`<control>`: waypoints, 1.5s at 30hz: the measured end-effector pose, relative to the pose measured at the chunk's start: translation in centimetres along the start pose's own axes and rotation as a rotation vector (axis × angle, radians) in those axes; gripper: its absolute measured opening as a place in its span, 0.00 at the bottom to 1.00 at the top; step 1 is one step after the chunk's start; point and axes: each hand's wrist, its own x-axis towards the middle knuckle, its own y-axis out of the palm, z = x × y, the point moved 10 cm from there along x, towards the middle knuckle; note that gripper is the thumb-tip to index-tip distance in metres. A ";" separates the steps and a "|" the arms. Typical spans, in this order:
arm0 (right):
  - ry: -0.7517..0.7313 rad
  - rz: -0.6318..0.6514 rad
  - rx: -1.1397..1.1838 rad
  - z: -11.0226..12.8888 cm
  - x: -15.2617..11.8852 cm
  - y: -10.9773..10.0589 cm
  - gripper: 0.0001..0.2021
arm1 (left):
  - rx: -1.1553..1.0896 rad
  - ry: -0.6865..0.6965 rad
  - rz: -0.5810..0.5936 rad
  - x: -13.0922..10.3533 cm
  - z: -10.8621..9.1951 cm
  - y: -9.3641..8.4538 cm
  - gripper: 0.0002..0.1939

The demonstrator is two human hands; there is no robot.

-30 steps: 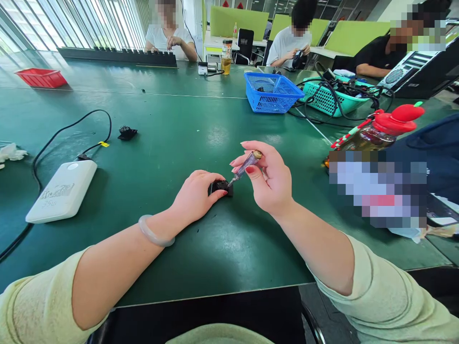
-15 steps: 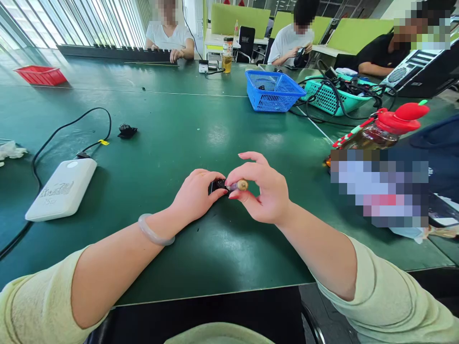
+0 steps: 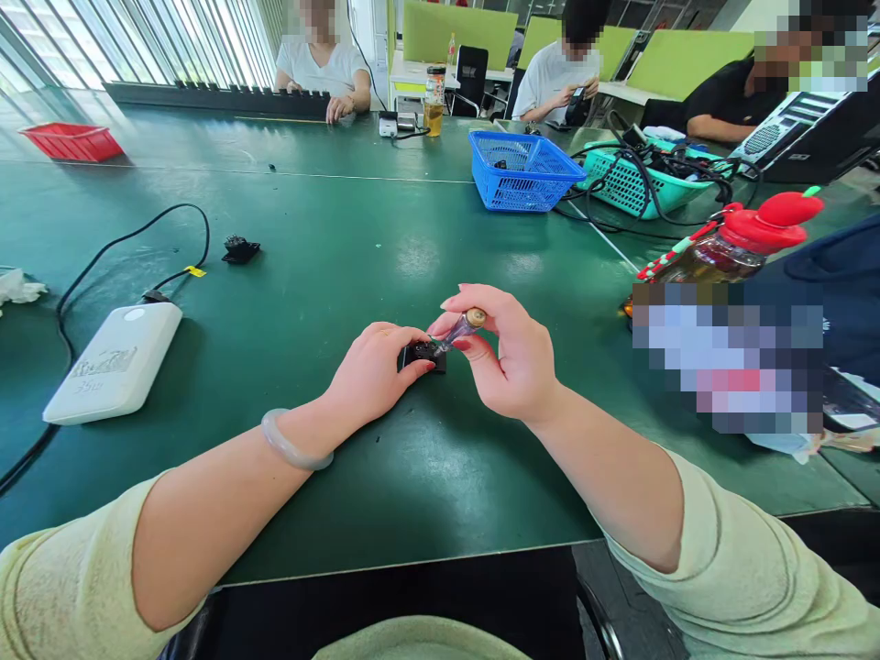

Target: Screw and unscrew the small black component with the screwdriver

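My left hand point(image 3: 377, 368) pinches a small black part point(image 3: 421, 354) against the green table, thumb in front and fingers behind. What kind of part it is cannot be made out. Between thumb and fingers, my right hand point(image 3: 512, 357) grips a screwdriver point(image 3: 459, 328) with a clear purplish handle and a tan end cap. The tool leans to the upper right, its lower end at the top of the black part. Its very tip is too small to see.
To the left lies a white power bank point(image 3: 114, 362) with a black cable. Beyond my hands are a black crumpled piece point(image 3: 240, 248), a blue basket point(image 3: 522, 188) and a teal basket point(image 3: 636, 194) of cables. A red-lidded bottle point(image 3: 729, 243) stands right. Several people sit across the table.
The screwdriver has tipped more upright, its end cap rising, and the fingers of my right hand have curled in around it. My left hand still holds the black part in place.
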 end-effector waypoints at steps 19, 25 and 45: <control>-0.025 0.056 -0.038 0.2 -0.1 0.6 0.19 | -0.001 0.007 -0.001 0.0 0.4 0.3 0.13; -0.025 0.044 -0.018 0.2 -0.2 0.5 0.15 | 0.016 -0.011 0.002 0.0 0.4 0.1 0.12; 0.133 -0.260 0.034 -2.9 -0.9 -2.5 0.10 | -0.008 -0.059 0.036 0.0 0.6 0.2 0.12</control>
